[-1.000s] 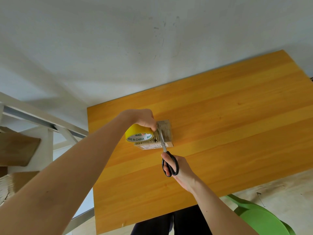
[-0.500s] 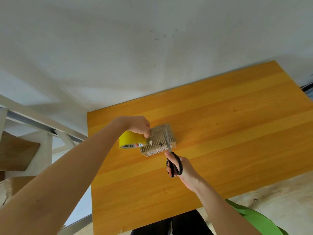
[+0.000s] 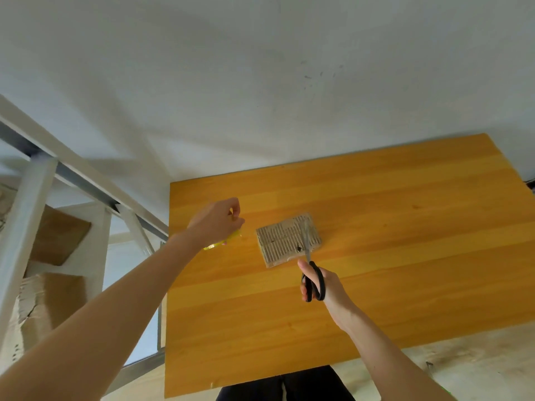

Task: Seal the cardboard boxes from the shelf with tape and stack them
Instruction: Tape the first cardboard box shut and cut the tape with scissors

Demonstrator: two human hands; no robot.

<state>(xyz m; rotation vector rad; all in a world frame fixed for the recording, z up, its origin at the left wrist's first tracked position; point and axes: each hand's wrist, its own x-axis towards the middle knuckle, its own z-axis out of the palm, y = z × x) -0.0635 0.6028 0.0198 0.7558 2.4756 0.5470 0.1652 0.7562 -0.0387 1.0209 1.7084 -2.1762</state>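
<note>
Cardboard box (image 3: 288, 240) lies flat mid-table (image 3: 405, 256), long axis approx 9-to-3, at 12 o'clock from R hand (image 3: 330, 287), which grips scissors (image 3: 314, 282) w/ blades over it, and at 3 o'clock from L hand (image 3: 215, 224), curled on tape roll (image 3: 223, 242); R is nearer.

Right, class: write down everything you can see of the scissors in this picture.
The scissors have black, plastic-looking loop handles and slim grey metal blades. The blades look nearly closed and point away from the person, over the near right part of the small cardboard box on the orange wooden table; whether they touch it is unclear. The right hand holds them, thumb and fingers round the loops.
</note>
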